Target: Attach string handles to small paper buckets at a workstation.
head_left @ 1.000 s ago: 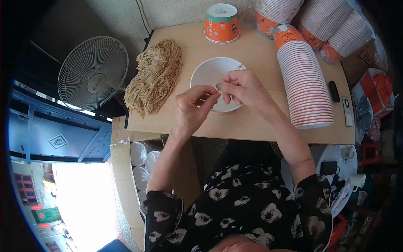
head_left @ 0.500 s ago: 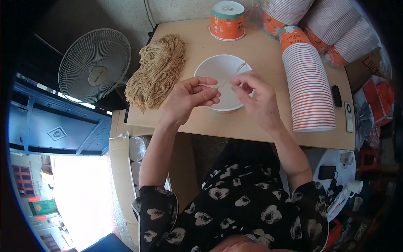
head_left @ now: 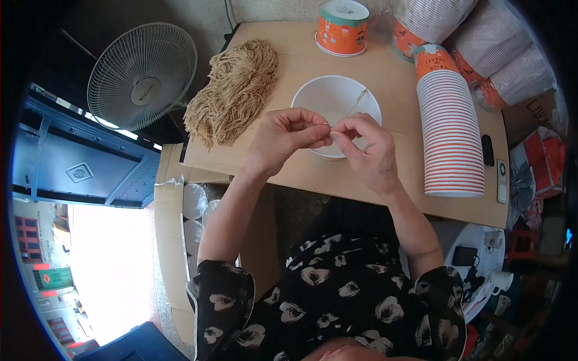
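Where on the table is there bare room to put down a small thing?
Bare table shows between the tan bundle and orange tub, and between the white tub and the long cup stack. The back right corner is crowded, with wrapped cups close beside that stack.

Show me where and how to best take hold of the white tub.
Probably the far left of its rim, from the left, pinching inside and out: the tub opens upward, a string shows at its far right, and the left hand and right hand hide parts of its near side.
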`<state>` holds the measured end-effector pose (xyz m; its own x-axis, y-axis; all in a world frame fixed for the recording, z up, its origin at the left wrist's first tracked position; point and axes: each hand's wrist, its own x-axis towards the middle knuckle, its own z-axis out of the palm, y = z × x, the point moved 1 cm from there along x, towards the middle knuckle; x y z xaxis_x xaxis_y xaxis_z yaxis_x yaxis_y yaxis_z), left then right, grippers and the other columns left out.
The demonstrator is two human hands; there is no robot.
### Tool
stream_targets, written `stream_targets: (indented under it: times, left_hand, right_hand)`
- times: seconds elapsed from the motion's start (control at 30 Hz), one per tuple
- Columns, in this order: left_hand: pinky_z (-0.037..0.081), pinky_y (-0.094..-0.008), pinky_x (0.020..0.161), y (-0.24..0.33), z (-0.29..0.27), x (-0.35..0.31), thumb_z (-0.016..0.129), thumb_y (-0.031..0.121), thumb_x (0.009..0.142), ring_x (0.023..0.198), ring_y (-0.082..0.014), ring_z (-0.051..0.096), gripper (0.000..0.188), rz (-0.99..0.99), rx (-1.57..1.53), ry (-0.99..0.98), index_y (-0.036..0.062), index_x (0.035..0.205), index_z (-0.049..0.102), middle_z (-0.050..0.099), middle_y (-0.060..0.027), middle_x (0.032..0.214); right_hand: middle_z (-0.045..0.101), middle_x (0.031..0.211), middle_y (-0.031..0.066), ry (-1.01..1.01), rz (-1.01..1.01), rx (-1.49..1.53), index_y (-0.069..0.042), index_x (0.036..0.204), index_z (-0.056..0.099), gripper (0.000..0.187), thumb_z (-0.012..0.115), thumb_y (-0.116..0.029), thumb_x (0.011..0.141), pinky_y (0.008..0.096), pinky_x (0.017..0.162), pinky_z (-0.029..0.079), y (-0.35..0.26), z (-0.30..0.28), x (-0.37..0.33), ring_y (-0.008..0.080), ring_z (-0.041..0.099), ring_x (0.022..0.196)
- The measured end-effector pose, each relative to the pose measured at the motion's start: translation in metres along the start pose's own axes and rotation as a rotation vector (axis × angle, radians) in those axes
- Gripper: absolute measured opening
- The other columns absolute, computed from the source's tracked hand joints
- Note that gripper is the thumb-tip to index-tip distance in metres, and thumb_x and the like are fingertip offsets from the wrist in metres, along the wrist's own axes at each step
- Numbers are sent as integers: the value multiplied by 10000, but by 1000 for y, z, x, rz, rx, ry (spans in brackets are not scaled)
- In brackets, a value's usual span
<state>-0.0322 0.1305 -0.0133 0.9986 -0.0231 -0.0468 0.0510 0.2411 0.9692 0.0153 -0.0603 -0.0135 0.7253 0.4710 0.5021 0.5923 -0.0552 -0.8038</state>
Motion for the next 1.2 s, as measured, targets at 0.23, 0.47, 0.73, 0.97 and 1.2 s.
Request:
stream_targets:
  times: [0.23, 0.47, 0.73, 0.97, 1.2]
  left_hand:
    - [589, -246, 786, -3, -1, -1, 721, 41, 905, 868, -158, 728, 151, -8, -20, 15, -62, 1009, 683, 731, -110, 928]
    - [584, -243, 782, 4, 7, -5, 721, 39, 897, 861, -148, 731, 145, 12, 81, 30, -58, 999, 684, 740, -108, 914]
    - [587, -249, 789, 3, 14, -12, 758, 35, 866, 876, -148, 730, 189, 42, 11, 43, -55, 1019, 691, 748, -109, 930]
    - [593, -250, 784, -6, 20, -10, 760, 33, 869, 879, -146, 727, 170, 114, 49, 86, -59, 999, 699, 748, -105, 931]
    - [594, -250, 764, -8, 25, -11, 760, 30, 872, 873, -142, 726, 167, 163, 53, 128, -61, 1002, 710, 748, -103, 928]
  right_hand:
    - [660, 894, 54, -60, 62, 41, 6, 954, 676, 95, 722, -46, 889, 273, 718, 507, 2, 0, 2, 127, 612, 789]
    - [693, 809, 35, -88, 206, 108, 33, 951, 690, 127, 699, -91, 926, 237, 657, 497, -1, -2, 9, 81, 609, 715]
    - [694, 800, 14, -44, 267, 201, 37, 943, 715, 136, 710, -98, 924, 213, 667, 486, 3, -5, 8, 51, 603, 725]
    - [703, 817, 19, -20, 310, 269, 37, 973, 733, 138, 714, -91, 924, 204, 679, 485, 1, -6, 7, 55, 612, 739]
    - [713, 840, 39, -3, 338, 295, 47, 990, 726, 155, 712, -95, 929, 214, 715, 505, 0, -7, 7, 74, 638, 764]
